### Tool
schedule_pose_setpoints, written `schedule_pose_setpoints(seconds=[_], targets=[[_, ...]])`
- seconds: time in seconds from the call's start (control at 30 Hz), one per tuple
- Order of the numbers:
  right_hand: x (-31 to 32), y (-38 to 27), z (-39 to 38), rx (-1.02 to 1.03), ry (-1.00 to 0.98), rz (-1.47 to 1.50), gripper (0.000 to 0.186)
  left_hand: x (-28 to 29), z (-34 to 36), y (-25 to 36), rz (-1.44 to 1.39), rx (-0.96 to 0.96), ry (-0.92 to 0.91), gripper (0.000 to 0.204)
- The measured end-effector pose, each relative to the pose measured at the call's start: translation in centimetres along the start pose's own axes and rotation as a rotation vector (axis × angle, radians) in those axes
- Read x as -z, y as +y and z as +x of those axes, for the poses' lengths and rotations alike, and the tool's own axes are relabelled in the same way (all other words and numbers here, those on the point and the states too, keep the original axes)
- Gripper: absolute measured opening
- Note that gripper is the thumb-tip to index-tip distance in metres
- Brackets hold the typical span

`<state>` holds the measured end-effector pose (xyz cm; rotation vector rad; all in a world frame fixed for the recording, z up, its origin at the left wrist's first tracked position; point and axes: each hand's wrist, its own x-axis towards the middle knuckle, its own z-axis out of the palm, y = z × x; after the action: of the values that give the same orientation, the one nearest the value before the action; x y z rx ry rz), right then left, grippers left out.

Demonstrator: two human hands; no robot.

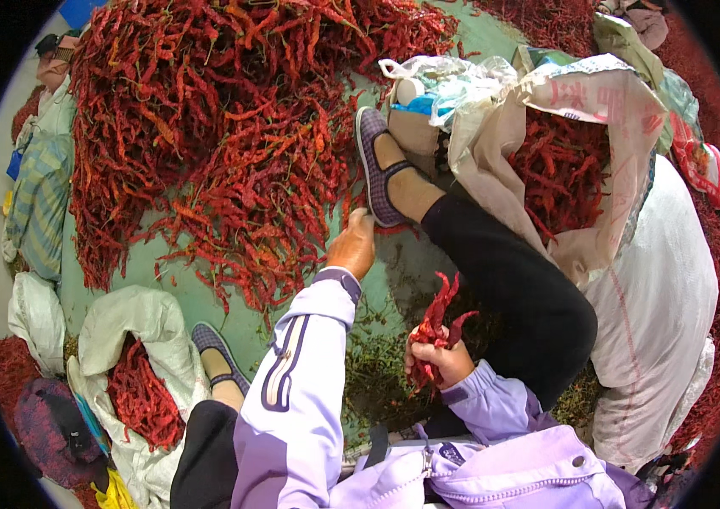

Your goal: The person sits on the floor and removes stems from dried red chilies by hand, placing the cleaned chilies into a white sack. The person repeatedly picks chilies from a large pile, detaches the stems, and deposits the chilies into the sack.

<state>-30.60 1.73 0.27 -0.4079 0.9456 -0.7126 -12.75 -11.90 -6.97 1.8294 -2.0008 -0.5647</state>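
Note:
A bunch of dried red chili peppers [436, 310] sticks up out of my right hand [445, 360], whose fingers are wrapped round them near my lap. My left hand [352, 246] reaches farther out, to the lower right edge of a large pile of red chili peppers [233, 127] on the green ground. Its fingers are closed, and what they hold, if anything, is hidden behind the hand. Loose peppers lie right around it, close beside my shoe [373, 170].
An open white sack [576, 89] of peppers stands at right, against a full white sack [657, 314]. Another open sack [152, 310] with peppers sits at lower left beside a dark cap [55, 428]. Stem scraps [377, 373] litter the ground between my legs.

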Motion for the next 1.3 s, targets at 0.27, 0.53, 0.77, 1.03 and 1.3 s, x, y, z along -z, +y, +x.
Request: schedule_pose_setpoints(seconds=[0.27,0.53,0.77,1.03,1.3], targets=[[0.8,-0.3,-0.1,-0.024,0.036,0.021,0.016,-1.8,-3.5,-0.5,-0.194,-0.061,-0.117,0.017],[1.7,-0.3,-0.1,0.076,0.113,0.105,0.03,0.2,-12.4,5.4,-0.24,-0.227,-0.367,0.014],[1.3,-0.9,-0.4,0.102,-0.09,0.08,0.022,3.5,-13.9,6.0,-0.234,-0.331,-0.364,0.011],[1.4,-0.3,0.2,0.218,-0.002,0.109,0.017,-0.7,-14.8,7.0,-0.927,0.125,-0.146,0.01],[0.0,-1.6,-1.3,0.104,-0.055,0.273,0.019,5.3,-12.5,0.6,-1.095,0.521,-0.104,0.018]])
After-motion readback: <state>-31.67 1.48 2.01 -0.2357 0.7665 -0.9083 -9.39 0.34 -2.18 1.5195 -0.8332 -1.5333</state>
